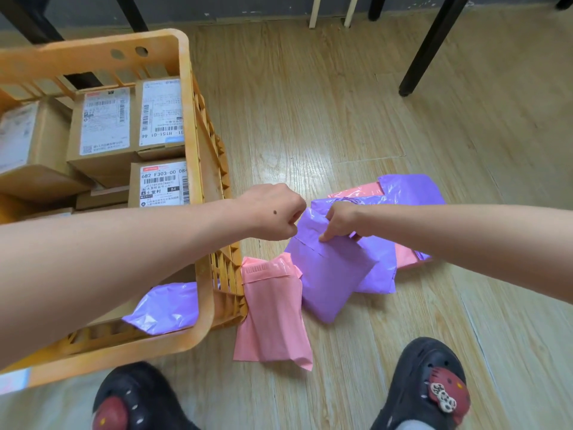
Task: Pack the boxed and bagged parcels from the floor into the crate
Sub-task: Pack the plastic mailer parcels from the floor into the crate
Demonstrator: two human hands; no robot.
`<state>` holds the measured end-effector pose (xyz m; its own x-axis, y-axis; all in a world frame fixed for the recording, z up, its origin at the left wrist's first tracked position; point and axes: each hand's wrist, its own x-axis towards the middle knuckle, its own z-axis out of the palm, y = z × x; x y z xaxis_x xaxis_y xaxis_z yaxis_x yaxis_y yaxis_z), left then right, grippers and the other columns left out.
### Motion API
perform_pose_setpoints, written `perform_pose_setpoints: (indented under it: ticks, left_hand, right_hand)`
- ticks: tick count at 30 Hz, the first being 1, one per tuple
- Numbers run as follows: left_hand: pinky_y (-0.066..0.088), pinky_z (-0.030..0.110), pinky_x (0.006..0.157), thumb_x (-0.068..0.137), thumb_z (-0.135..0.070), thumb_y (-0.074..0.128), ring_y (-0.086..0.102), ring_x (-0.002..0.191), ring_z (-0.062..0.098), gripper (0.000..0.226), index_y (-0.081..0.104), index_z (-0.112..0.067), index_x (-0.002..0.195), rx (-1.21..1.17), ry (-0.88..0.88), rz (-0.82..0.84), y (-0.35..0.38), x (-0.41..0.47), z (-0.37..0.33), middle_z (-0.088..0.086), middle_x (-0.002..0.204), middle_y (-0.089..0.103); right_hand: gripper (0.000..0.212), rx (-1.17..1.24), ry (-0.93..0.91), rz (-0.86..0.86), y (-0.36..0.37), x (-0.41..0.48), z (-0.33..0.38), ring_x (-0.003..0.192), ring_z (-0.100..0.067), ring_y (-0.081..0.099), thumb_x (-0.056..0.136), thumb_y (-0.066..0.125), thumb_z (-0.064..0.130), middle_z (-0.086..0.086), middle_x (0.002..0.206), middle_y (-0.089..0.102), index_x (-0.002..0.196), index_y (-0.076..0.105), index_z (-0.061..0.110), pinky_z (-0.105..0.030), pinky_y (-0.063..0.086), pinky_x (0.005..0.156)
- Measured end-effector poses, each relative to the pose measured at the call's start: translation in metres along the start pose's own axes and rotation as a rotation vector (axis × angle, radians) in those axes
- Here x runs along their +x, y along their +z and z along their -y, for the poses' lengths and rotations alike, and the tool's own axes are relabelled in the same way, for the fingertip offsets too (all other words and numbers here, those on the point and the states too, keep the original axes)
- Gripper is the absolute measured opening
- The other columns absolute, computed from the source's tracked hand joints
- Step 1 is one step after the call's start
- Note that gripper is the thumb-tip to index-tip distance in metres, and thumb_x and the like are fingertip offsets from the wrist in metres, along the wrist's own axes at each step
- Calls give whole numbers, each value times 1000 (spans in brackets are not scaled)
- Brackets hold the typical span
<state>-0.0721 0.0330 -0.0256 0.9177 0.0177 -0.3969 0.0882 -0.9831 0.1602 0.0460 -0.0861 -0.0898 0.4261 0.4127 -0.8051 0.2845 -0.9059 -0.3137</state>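
An orange plastic crate (pixel 198 187) stands on the floor at the left, holding several labelled cardboard boxes (pixel 102 131) and one purple bag (pixel 164 305) at its near end. My right hand (pixel 341 221) pinches the top edge of a purple bagged parcel (pixel 328 274), which hangs tilted just above the floor. My left hand (pixel 273 212) hovers beside it with curled fingers; whether it touches the bag is hidden. A pink bag (pixel 273 315) leans against the crate's side. More purple and pink bags (pixel 412 190) lie in a pile behind.
Wood-pattern floor (pixel 403 119) stretches to the right. Black table legs (pixel 431 45) and pale chair legs (pixel 313 10) stand at the back. My two black clogs (pixel 431 386) are at the bottom edge, close to the pink bag.
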Motion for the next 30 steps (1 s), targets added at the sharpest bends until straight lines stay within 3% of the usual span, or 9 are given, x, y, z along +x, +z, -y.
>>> perform_pose_setpoints:
  ticks: [4,8,11,14,16,19,22,26,30]
  left_hand:
    - [40,27,55,84,-22,52,59,74,25,11,57,-14,78,-251,-188,-16,-1,1,0,1,73,58]
    - [50,26,60,94,-41,46,60,59,20,38,64,-9,84,-986,-495,30,-9,4,-1,8,74,66]
    - [54,34,74,89,-65,39,67,75,30,69,61,-2,106,-1560,-674,-17,-18,2,6,18,94,67]
    - [55,41,84,82,-71,45,69,95,35,79,60,1,111,-1912,-653,-156,-28,2,16,20,105,68]
    - [56,41,84,83,-63,54,70,95,31,65,64,-3,106,-1981,-606,-253,-38,2,20,15,101,70]
    - [54,47,89,85,-25,67,69,97,30,33,62,-5,111,-1960,-605,-419,-47,0,20,14,105,70]
    - [55,48,85,81,0,68,67,101,32,44,56,1,124,-1896,-559,-578,-54,-6,20,18,115,67]
    - [55,43,87,78,1,72,67,99,30,46,57,3,121,-1752,-471,-663,-62,-19,28,18,113,67]
    - [59,33,72,77,0,73,72,79,19,25,64,-6,100,-1703,-394,-709,-68,-37,42,10,98,71]
  right_hand:
    - [21,-11,-86,-82,-28,-4,14,78,-25,54,80,73,19,-8,80,53,76,54,9,-33,49,68]
    - [30,90,-247,-321,-54,-14,29,55,-18,44,72,76,19,-1,56,44,58,49,16,-24,36,49]
    - [27,146,-458,-571,-57,-28,41,57,-13,44,68,74,20,4,59,48,61,48,20,-26,33,49]
    - [24,120,-720,-735,-52,-52,50,58,-11,45,67,74,21,7,63,51,70,50,18,-26,35,54]
    - [20,0,-891,-775,-49,-67,52,63,-14,49,67,74,17,10,66,50,76,55,16,-30,37,58]
    - [20,-310,-1028,-880,-47,-77,52,76,-25,54,65,72,15,5,76,56,82,61,11,-36,36,68]
    - [22,-443,-1099,-886,-49,-79,51,86,-29,54,73,75,27,-6,88,61,85,66,11,-38,37,74]
    - [29,-158,-1136,-857,-53,-81,56,90,-26,46,76,75,27,-10,94,53,94,64,7,-31,39,82]
    - [48,261,-916,-946,-61,-83,74,103,-20,46,79,72,34,-3,110,40,115,50,11,-33,44,90]
